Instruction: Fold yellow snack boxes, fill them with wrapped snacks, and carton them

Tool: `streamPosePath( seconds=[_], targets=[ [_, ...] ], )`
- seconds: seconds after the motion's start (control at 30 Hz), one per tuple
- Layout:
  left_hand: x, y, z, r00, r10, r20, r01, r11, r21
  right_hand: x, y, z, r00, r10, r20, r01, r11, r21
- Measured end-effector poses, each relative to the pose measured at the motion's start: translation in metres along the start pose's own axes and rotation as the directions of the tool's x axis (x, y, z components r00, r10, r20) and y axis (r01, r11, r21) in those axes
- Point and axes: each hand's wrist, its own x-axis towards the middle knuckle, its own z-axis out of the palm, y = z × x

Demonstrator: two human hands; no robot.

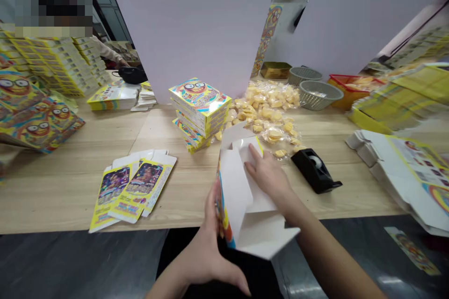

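A partly unfolded cardboard box (233,191), white inside and brightly printed outside, is tilted at the front edge of the table. Against its printed left side lie the fingers of my left hand (210,247), with the thumb spread below. My right hand (268,173) grips the upper part of the box, fingertips on the white inner panel and flap. Just behind stands a stack of finished yellow boxes (201,110) with a cartoon face on top. Small clear-wrapped yellow pieces (270,107) are heaped beside that stack.
Flat printed cartons (135,187) lie at left, and more flat boxes (403,168) at right. A black tape dispenser (314,170) sits right of my hand. Grey baskets (319,96) and a red bin (351,86) stand behind. A co-worker's arm (108,51) shows at far left.
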Motion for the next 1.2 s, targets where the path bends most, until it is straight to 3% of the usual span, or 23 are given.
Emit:
streamPosePath(
  seconds=[0.1,0.23,0.33,0.53,0.63,0.73,0.87,0.93,1.0,1.07,1.2],
  targets=[
    [-0.002,-0.008,0.006,0.993,0.102,-0.053,-0.091,0.980,0.180,-0.008,0.000,0.004,1.000,0.012,-0.025,-0.010,0.997,0.079],
    [0.009,-0.023,0.016,0.927,0.072,-0.369,-0.064,0.997,0.033,-0.017,0.007,0.015,0.998,-0.060,-0.031,0.066,0.962,0.267],
    [0.021,-0.029,0.016,0.882,0.011,-0.472,-0.049,0.996,-0.068,-0.021,0.014,0.031,0.996,-0.071,-0.056,0.088,0.917,0.389],
    [0.036,-0.044,-0.001,0.827,-0.164,-0.537,0.079,0.981,-0.178,-0.032,0.019,0.060,0.989,-0.024,-0.147,0.096,0.859,0.504],
    [0.037,-0.045,-0.005,0.837,-0.167,-0.520,0.117,0.985,-0.128,-0.043,0.018,0.063,0.989,-0.032,-0.146,0.098,0.874,0.475],
    [0.035,-0.034,-0.009,0.889,-0.128,-0.440,0.127,0.991,-0.031,-0.046,0.020,0.050,0.978,-0.053,-0.202,0.124,0.926,0.357],
    [0.035,-0.020,-0.013,0.922,-0.076,-0.379,0.105,0.993,0.056,-0.017,0.027,0.010,0.893,-0.073,-0.445,0.150,0.979,0.140],
    [0.038,-0.021,-0.014,0.919,-0.081,-0.386,0.104,0.994,0.038,0.005,0.031,-0.008,0.904,-0.190,-0.384,0.252,0.960,0.118],
    [0.042,-0.025,-0.015,0.904,-0.094,-0.417,0.106,0.994,0.007,0.022,0.033,-0.016,0.906,-0.366,-0.214,0.396,0.910,0.122],
    [0.045,-0.031,-0.016,0.887,-0.129,-0.444,0.121,0.992,-0.048,0.029,0.033,-0.015,0.868,-0.490,-0.085,0.496,0.865,0.078],
    [0.048,-0.039,-0.019,0.892,-0.207,-0.401,0.156,0.975,-0.157,0.022,0.031,0.000,0.826,-0.561,0.048,0.562,0.818,-0.125]
  ],
)
